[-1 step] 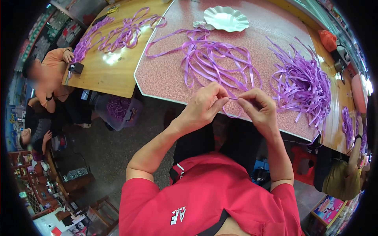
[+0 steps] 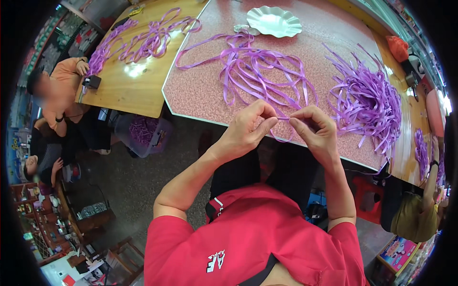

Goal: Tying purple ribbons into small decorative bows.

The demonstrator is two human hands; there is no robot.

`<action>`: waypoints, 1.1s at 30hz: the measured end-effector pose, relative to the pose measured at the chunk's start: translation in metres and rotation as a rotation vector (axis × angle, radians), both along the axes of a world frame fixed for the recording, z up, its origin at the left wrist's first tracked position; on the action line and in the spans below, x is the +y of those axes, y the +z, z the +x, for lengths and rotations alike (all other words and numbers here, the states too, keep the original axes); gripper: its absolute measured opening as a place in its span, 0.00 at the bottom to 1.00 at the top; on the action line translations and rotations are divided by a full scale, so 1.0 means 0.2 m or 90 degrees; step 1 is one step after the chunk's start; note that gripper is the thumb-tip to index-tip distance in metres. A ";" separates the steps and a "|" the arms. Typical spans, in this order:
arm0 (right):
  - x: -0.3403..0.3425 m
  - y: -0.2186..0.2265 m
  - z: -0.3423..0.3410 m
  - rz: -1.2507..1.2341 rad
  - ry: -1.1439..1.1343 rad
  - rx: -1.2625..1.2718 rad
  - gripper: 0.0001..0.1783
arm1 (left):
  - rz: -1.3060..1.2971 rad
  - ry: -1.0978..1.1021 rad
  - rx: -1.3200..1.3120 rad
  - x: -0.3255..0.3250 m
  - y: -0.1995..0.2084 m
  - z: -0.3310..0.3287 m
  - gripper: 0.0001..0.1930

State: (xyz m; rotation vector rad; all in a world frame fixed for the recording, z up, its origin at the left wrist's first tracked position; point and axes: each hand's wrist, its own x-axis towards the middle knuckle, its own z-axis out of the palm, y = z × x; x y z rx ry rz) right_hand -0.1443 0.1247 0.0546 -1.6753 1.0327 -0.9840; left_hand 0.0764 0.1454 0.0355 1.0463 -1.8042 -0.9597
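Between my two hands runs a short stretch of purple ribbon (image 2: pixel 283 118), held just over the near edge of the pink speckled table (image 2: pixel 195 95). My left hand (image 2: pixel 250 125) pinches one side of it between thumb and forefinger. Thumb and fingers of my right hand (image 2: pixel 315 129) pinch the other side. A small loop of ribbon hangs below the fingertips. Just beyond my hands lies a loose tangle of long purple ribbon (image 2: pixel 262 71). A thick bunch of cut purple ribbon lengths (image 2: pixel 369 102) rests to the right of my right hand.
A pale scalloped dish (image 2: pixel 274 23) stands at the table's far side. More ribbon (image 2: pixel 148 43) lies on the wooden table (image 2: pixel 143 90) at left, where a person in orange (image 2: pixel 62 90) sits. Below is a clear plastic bin (image 2: pixel 143 136). Another person (image 2: pixel 420 214) works at right.
My right hand has shifted very slightly to the right, so the ribbon stretch between my fingertips looks a little longer. My left hand stays in place.
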 end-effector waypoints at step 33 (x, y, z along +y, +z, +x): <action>0.02 -0.13 0.04 -0.225 -0.086 0.087 0.07 | -0.096 0.179 0.200 -0.10 -0.14 -0.19 0.06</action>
